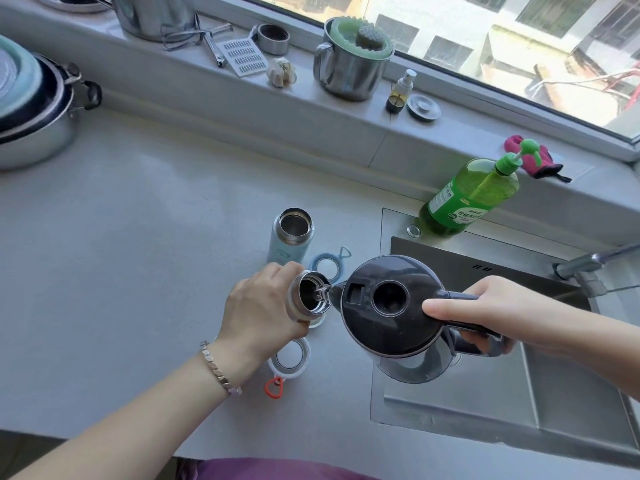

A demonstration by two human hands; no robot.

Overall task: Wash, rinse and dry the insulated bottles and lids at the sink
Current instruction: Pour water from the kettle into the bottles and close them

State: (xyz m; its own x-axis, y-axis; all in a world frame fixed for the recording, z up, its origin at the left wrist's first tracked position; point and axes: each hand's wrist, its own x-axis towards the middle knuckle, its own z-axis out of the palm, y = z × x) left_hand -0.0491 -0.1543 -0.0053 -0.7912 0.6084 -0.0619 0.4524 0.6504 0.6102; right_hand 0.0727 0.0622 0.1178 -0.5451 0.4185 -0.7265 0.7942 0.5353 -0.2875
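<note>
- Nearest us, a purple garment sits at the near edge, and the left forearm with its bracelet reaches out over the grey surface.
- The left grip is wrapped round a steel bottle with its mouth open, just left of the sink. We cannot tell whether its base rests on the surface.
- The right grip clasps the handle of a dark kettle, thumb laid along the top.
- The kettle tips left with its spout at the bottle's mouth, and we see a thin stream of water going in.
- Just beyond, a pale blue bottle stands upright and open.
- A blue lid lies beside it on the right.
- A white lid with an orange loop lies by the left wrist.
- Far right, a green soap bottle stands at the sink's far corner.
</note>
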